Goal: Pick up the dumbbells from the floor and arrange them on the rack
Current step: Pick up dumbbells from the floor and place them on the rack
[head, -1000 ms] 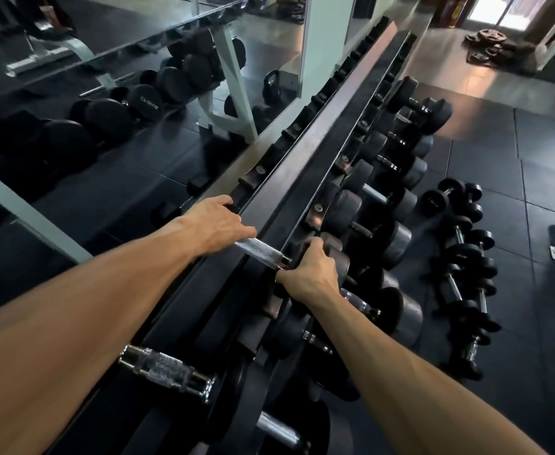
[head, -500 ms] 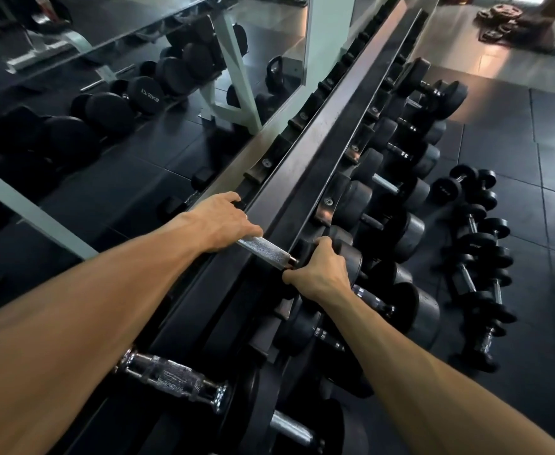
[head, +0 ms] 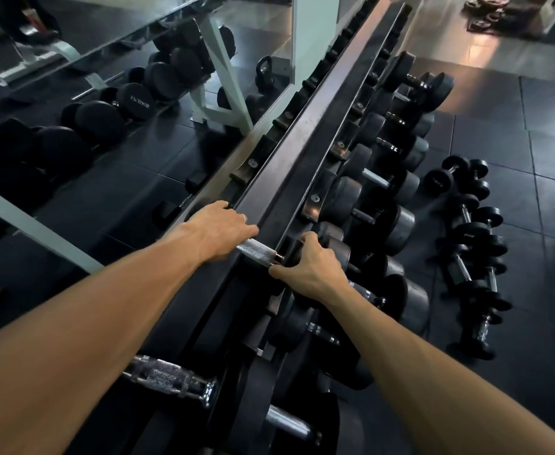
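The dumbbell (head: 271,256) lies on the rack (head: 328,126) top tier. Left hand (head: 217,231) is closed over its knurled steel handle; right hand (head: 309,267) grips the rubber head at 3 o'clock. Judged heavy and rigid: hold the knurling, not the smooth head.

Both hands rest on a dumbbell (head: 259,254) lying across the rack (head: 302,159): the left hand (head: 213,229) covers the far end of its knurled handle, the right hand (head: 309,266) curls over its near black head. More small dumbbells (head: 473,244) lie in a row on the floor (head: 548,142), well right of the rack.
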Demonstrator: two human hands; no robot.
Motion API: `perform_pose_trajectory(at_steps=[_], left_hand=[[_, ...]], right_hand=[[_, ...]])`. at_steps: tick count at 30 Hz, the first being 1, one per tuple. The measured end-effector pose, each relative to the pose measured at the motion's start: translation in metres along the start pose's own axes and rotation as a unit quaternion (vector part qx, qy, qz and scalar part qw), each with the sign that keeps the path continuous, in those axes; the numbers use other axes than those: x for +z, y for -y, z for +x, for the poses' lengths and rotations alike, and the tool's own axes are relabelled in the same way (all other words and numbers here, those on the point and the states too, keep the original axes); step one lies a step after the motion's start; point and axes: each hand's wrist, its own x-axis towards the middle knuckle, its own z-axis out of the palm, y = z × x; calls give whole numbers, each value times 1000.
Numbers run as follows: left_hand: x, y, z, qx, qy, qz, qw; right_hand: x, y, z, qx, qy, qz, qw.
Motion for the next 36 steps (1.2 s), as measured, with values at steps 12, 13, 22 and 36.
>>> perform_pose_trajectory(at_steps=[12,13,22,36], left_hand=[[-73,-82,-5,-37,-134,-174,975],[-81,-95,-2,-42,-144,-182,972],[-165,-252,45,-77,-227,-267,933],[-283,-427,196,-25,-208,-259,943]], right_hand=[[-134,-67,-36,-49,-106,-82,990],[-149,-77,-41,-49,-117,-90,988],[-278,-198,-88,-87,-165,-168,968],[-450,-381,-87,-79,-180,-315,928]])
